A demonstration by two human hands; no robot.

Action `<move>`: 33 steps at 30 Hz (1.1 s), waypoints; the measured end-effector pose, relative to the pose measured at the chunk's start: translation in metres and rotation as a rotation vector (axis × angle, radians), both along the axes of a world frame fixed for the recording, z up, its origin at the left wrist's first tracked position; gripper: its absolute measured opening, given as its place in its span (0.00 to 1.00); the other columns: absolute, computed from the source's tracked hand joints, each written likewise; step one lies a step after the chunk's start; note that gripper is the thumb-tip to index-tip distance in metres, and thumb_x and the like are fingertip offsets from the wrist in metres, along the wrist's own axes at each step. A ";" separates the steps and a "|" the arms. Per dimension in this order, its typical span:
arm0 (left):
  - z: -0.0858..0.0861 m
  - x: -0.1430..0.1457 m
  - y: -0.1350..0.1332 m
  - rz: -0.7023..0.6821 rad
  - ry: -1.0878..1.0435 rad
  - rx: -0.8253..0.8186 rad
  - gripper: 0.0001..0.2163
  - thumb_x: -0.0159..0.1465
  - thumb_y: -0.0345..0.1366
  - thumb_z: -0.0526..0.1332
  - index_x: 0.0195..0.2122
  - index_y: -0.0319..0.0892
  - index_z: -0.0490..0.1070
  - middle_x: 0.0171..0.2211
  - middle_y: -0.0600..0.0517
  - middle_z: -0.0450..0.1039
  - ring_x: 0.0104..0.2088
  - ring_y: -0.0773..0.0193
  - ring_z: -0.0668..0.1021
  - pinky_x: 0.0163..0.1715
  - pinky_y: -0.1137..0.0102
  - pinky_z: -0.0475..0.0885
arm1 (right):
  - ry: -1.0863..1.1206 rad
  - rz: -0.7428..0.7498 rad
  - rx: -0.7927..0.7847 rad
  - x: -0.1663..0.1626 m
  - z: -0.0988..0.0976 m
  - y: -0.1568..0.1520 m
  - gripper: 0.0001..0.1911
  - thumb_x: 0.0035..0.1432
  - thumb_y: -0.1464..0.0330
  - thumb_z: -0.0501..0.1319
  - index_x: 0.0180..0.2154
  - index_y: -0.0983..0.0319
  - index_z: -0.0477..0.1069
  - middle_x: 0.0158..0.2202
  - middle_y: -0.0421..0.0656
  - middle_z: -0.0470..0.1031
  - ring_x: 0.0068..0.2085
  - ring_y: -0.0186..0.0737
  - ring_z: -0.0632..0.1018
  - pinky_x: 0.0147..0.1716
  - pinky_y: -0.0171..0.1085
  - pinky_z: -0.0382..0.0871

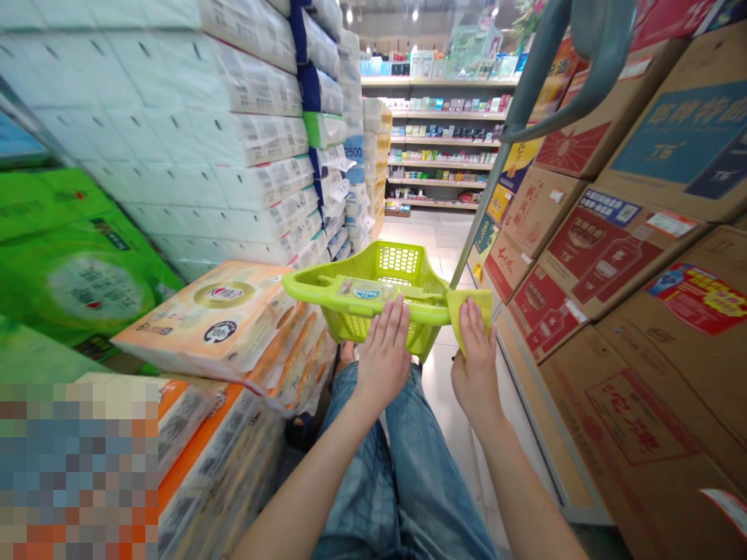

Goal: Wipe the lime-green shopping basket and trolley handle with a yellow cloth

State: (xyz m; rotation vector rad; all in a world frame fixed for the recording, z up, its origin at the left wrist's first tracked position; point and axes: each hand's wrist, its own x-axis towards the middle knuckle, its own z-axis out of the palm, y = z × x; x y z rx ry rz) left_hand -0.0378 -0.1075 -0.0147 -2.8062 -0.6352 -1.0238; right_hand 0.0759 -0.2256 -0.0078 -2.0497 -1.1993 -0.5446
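Ideally, the flat, empty left hand (385,351) steadies the basket (337,302) while the right hand (476,359), loosely gripping the cloth (454,309), presses evenly.

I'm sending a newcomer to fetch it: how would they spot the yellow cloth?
Between the stacked white packs and the cardboard boxes, find the lime-green basket. At its right end, beneath the person's right hand, is the yellow cloth. Plain and paler, it lacks the holes that pierce the basket's sides.
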 end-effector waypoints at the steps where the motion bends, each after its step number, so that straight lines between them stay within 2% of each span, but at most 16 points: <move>1: 0.000 0.000 0.000 0.003 -0.001 0.001 0.37 0.61 0.27 0.51 0.71 0.32 0.39 0.72 0.42 0.46 0.72 0.55 0.48 0.68 0.57 0.54 | -0.001 -0.009 0.005 -0.002 0.000 0.002 0.48 0.51 0.83 0.45 0.71 0.59 0.37 0.71 0.51 0.51 0.71 0.44 0.52 0.67 0.59 0.46; 5: -0.001 0.000 0.000 0.016 0.006 0.007 0.36 0.61 0.26 0.51 0.71 0.31 0.41 0.71 0.41 0.46 0.72 0.56 0.47 0.68 0.57 0.55 | -0.049 -0.034 -0.001 -0.026 -0.002 0.020 0.43 0.56 0.82 0.46 0.71 0.61 0.37 0.71 0.52 0.51 0.72 0.44 0.50 0.68 0.59 0.44; 11: -0.007 -0.002 0.005 0.009 0.004 0.055 0.34 0.63 0.27 0.50 0.70 0.33 0.43 0.71 0.42 0.48 0.72 0.55 0.47 0.68 0.56 0.56 | -0.084 0.063 -0.087 -0.050 -0.004 0.040 0.39 0.60 0.79 0.47 0.71 0.63 0.41 0.71 0.51 0.52 0.72 0.43 0.50 0.69 0.56 0.41; 18: -0.001 -0.001 0.001 0.015 0.029 0.022 0.36 0.61 0.27 0.52 0.70 0.31 0.42 0.72 0.42 0.45 0.72 0.56 0.46 0.68 0.58 0.54 | -0.137 0.083 -0.066 -0.028 -0.010 0.015 0.41 0.59 0.81 0.46 0.71 0.60 0.39 0.70 0.49 0.55 0.71 0.41 0.52 0.69 0.55 0.42; 22: 0.001 -0.001 0.000 0.023 0.033 0.018 0.36 0.61 0.27 0.52 0.70 0.31 0.41 0.72 0.43 0.45 0.72 0.56 0.46 0.68 0.59 0.53 | -0.043 0.033 0.027 -0.004 -0.006 0.002 0.43 0.55 0.82 0.45 0.71 0.60 0.41 0.70 0.49 0.53 0.71 0.41 0.51 0.68 0.57 0.43; 25: 0.001 -0.001 0.000 0.029 0.040 0.016 0.36 0.61 0.27 0.52 0.71 0.31 0.41 0.72 0.43 0.45 0.72 0.57 0.46 0.68 0.59 0.53 | 0.011 0.010 0.071 0.004 -0.003 0.003 0.45 0.52 0.83 0.44 0.71 0.59 0.42 0.71 0.49 0.52 0.71 0.41 0.52 0.68 0.58 0.44; 29: -0.002 -0.001 0.001 0.035 0.029 0.019 0.37 0.60 0.27 0.52 0.71 0.31 0.41 0.72 0.43 0.45 0.72 0.56 0.47 0.68 0.58 0.55 | -0.030 -0.012 0.058 -0.016 -0.003 0.019 0.43 0.54 0.82 0.46 0.71 0.60 0.41 0.71 0.49 0.53 0.72 0.43 0.50 0.68 0.58 0.43; 33: -0.004 -0.003 0.003 0.010 0.017 0.040 0.35 0.61 0.27 0.52 0.70 0.32 0.43 0.71 0.42 0.47 0.72 0.55 0.47 0.67 0.56 0.56 | -0.088 0.076 -0.024 -0.044 -0.003 0.035 0.39 0.59 0.80 0.47 0.71 0.61 0.44 0.70 0.48 0.55 0.71 0.42 0.52 0.69 0.55 0.43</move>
